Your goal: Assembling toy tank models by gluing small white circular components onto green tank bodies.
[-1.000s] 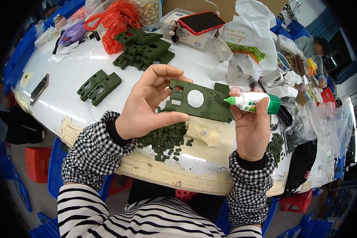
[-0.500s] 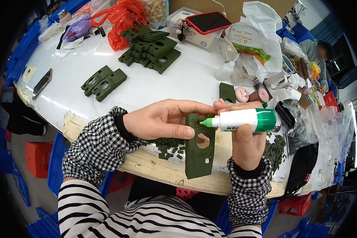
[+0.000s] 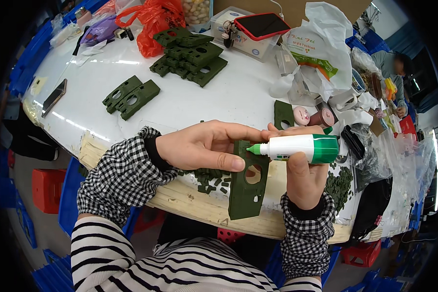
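My left hand (image 3: 203, 147) grips the upper end of a dark green plastic model tank hull part (image 3: 246, 202), thumb on its face. The part hangs upright over the table's near edge and has a large round hole and smaller openings. In my right hand (image 3: 304, 177) lies a white glue bottle (image 3: 297, 147) with a green base and a green pointed nozzle. It is level, its nozzle tip against or just over the part's upper end; I cannot tell if it touches. Small dark green pieces (image 3: 211, 180) lie behind the part, partly hidden by my left hand.
Similar green hull parts are stacked (image 3: 190, 56) at the back, with two more (image 3: 131, 97) at left and one (image 3: 283, 114) at right. More small pieces (image 3: 339, 187) lie beyond my right wrist. A red-cased phone (image 3: 262, 26) rests on a clear box. Bags crowd the right; a person (image 3: 394, 68) sits there.
The hull part has shifted slightly right under the nozzle, and my left hand with it. The glue bottle stays almost in place. The whole view has moved a little.
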Available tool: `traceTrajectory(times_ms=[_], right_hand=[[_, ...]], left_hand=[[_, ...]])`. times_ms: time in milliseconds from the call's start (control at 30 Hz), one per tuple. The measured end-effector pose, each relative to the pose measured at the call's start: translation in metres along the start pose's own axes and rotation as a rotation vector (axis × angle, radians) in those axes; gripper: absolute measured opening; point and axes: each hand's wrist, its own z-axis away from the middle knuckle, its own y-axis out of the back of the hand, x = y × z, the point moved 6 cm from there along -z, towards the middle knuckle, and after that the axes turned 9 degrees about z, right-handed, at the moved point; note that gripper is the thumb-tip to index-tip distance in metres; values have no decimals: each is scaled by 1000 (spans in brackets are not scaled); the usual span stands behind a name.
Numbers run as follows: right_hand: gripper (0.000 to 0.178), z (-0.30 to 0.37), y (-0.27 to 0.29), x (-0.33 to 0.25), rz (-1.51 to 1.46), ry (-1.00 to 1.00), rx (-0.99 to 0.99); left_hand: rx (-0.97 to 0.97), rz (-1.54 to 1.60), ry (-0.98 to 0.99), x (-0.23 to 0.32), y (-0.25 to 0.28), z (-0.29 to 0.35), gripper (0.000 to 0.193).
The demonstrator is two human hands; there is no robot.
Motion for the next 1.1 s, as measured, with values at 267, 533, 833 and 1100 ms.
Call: traceTrajectory(times_ms=[267, 533, 833, 1100], right_hand=[[26, 0, -1, -1, -18, -7, 20], [27, 0, -1, 0, -25, -16, 19], [30, -1, -1, 0, -5, -20, -47], [29, -1, -2, -1, 8, -16, -41]], left_hand=[[4, 12, 4, 1, -1, -1, 59], [2, 7, -6, 0, 0, 0, 60], [6, -17, -7, 5, -3, -1, 61], [16, 12, 4, 3, -2, -1, 60]])
